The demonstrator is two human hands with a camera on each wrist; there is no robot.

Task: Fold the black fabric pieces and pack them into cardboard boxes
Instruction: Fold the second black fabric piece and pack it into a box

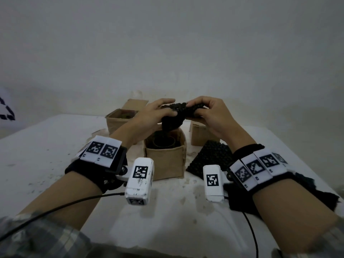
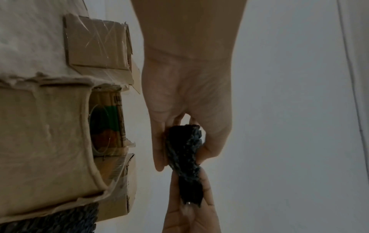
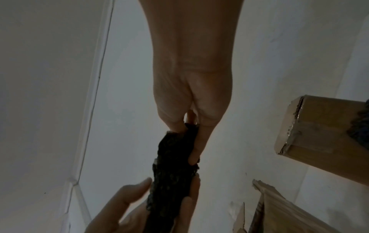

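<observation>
A bunched black knobbly fabric piece [image 1: 176, 116] hangs in the air above the open middle cardboard box [image 1: 165, 162]. My left hand [image 1: 172, 107] grips its left end between thumb and fingers, while my right hand [image 1: 192, 108] pinches its right end. The left wrist view shows the left hand [image 2: 183, 154] holding the fabric [image 2: 187, 178], with the right hand's fingers below it. Seen from the right wrist, the right hand [image 3: 185, 141] pinches the same fabric [image 3: 171, 181]. A second black piece [image 1: 210, 159] lies flat on the table to the right of the box.
A dark round object [image 1: 163, 143] sits inside the middle box. Another open box [image 1: 119, 121] stands at the back left, and a third box [image 1: 202, 135] at the right behind the flat piece. More black fabric [image 1: 320, 194] lies under my right forearm. The white table [image 1: 46, 155] is stained.
</observation>
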